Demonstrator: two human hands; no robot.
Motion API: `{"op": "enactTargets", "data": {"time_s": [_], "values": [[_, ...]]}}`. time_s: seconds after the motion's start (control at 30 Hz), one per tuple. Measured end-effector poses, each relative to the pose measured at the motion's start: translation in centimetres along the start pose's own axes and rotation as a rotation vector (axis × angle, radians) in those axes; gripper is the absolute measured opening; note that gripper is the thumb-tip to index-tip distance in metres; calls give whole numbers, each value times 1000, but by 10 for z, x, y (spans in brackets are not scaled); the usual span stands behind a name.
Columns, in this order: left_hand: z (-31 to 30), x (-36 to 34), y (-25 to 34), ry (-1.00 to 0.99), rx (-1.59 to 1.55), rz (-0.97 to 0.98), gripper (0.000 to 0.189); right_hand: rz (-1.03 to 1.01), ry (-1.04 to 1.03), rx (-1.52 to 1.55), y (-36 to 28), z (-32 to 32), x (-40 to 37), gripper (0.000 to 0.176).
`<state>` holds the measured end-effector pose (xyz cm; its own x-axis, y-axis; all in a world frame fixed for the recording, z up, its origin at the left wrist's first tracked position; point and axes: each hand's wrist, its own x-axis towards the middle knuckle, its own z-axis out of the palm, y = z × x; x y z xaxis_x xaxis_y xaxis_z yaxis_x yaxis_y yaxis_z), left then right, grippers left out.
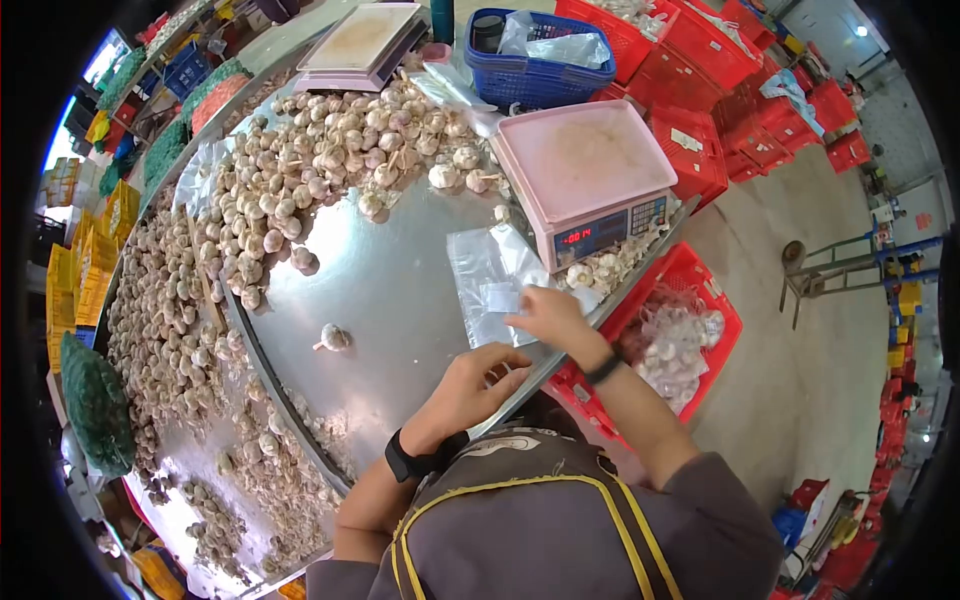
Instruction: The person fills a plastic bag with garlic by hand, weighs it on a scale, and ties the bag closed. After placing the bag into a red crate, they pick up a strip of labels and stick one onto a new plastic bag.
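Clear plastic bags point(470, 270) lie flat on the metal table, left of a pink digital scale point(590, 160) with a lit red readout. My right hand point(555, 320), a dark band on its wrist, reaches over these bags with thumb and forefinger closed on the plastic by a small whitish patch point(500, 297). Nearer the table's front edge is my left hand point(475, 385), wearing a black watch. Its fingers curl toward the thumb, and whatever may be between the tips cannot be made out. One garlic bulb point(335, 338) sits alone to the left.
Heaped garlic bulbs point(330, 150) cover the back and left of the table. A blue basket point(540, 75) and a second scale point(360, 45) stand behind. Below the right edge is a red crate point(725, 340) holding bagged garlic. Red crates point(680, 90) are stacked at the back right.
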<state>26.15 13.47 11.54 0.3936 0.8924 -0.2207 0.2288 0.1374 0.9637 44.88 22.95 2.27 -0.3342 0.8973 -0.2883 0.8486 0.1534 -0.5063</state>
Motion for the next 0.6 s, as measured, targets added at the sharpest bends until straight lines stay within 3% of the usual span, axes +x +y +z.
{"op": "enactTargets", "data": {"time_s": [0.2,0.33,0.5,0.6], "values": [[-13,-19,-21,212,-4,-14,18,-104,-199,-165,11,72,82,45],[-26,-33,-43,289,-236,-128,19,3,-263,53,30,74,89,34],[-35,-23,-65,278,-313,-227,20,-2,-300,-31,25,61,77,28],[-35,-6,-72,239,-246,-225,20,-102,-214,-27,35,74,76,27]]}}
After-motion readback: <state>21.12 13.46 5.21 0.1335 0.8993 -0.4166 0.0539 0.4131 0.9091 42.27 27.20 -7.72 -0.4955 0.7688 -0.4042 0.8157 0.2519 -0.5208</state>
